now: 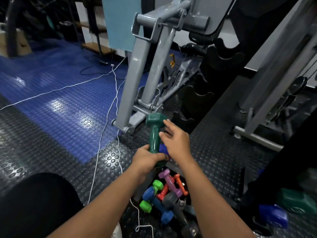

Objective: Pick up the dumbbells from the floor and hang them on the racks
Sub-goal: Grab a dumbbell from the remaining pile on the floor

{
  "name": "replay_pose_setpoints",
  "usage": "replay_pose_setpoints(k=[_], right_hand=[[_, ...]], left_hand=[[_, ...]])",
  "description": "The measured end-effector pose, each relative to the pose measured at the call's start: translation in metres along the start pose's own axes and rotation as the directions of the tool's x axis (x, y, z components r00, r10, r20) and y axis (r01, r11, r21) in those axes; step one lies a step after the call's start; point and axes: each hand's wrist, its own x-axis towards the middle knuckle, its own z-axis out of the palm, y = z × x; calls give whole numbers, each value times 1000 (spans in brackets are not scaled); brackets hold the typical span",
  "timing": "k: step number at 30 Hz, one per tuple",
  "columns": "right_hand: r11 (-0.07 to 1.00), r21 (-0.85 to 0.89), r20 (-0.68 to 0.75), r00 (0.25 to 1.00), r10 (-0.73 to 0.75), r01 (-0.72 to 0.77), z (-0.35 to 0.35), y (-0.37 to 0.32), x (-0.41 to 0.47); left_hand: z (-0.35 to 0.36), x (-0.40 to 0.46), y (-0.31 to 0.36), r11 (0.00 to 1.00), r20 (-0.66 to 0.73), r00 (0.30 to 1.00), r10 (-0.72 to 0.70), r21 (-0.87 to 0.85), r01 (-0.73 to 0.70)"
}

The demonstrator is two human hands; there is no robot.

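My left hand [148, 158] grips the lower end of a dark green dumbbell [154, 133], which stands upright above the floor. My right hand [175, 142] is beside its handle with the fingers spread and relaxed, holding nothing. Below my arms a pile of small dumbbells lies on the floor: purple [169, 180], orange [180, 185], lime green [152, 194], blue [158, 206] and grey [178, 213]. The black dumbbell rack [211, 79] with curved cradles rises behind the green dumbbell, up and to the right.
A grey gym machine frame [145, 66] stands just left of the rack. White cables [106, 117] trail across the studded black and blue floor mat [60, 100]. At the lower right lie a large green weight [298, 200] and a blue one [274, 215].
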Motion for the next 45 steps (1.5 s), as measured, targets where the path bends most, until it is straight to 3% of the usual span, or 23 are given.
replay_pose_setpoints(k=[2, 3, 5, 6, 8, 13, 16, 23, 27, 31, 34, 41, 45], right_hand=[[986, -134, -217, 968, -125, 97, -10, -5, -7], [979, -155, -361, 915, -181, 133, -17, -5, -13], [983, -83, -591, 786, -182, 166, -32, 1, -22], [986, -59, -631, 759, -159, 158, -38, 6, -23], [995, -61, -591, 801, -99, 78, -49, 15, -19], [995, -66, -323, 945, 54, -79, -59, 18, 5], [994, -54, -283, 956, 73, -92, -54, 24, 20], [999, -4, -357, 934, 35, -39, -46, 30, 39], [1000, 12, -356, 935, 3, 2, -45, 34, 39], [1000, -9, -307, 952, 19, -23, -50, 37, 39], [1000, -18, -262, 965, 17, -22, -54, 36, 39], [1000, 2, -228, 974, 0, 1, -55, 48, 42], [1000, 4, -199, 980, -2, 3, -58, 50, 42]], left_hand=[[-6, 6, 7, 998, -10, 1000, -18, 63, 19], [-9, 10, 10, 996, -6, 1000, -29, 87, 29], [-12, 17, 19, 991, 11, 998, -54, 123, 53], [-12, 21, 24, 988, 11, 998, -64, 139, 62], [-12, 27, 33, 978, -8, 998, -70, 196, 70], [1, 46, 56, 940, -11, 999, -50, 336, 51], [12, 55, 68, 913, 28, 999, -33, 407, 18], [11, 69, 77, 844, 24, 999, -46, 535, 26], [11, 66, 77, 892, 34, 996, -79, 450, 55], [32, 57, 67, 972, 132, 967, -218, 117, 204], [43, 58, 58, 979, 95, 975, -200, 51, 196], [44, 83, 61, 902, -30, 999, 38, 431, -22], [47, 85, 67, 728, -30, 976, 217, 671, -142]])
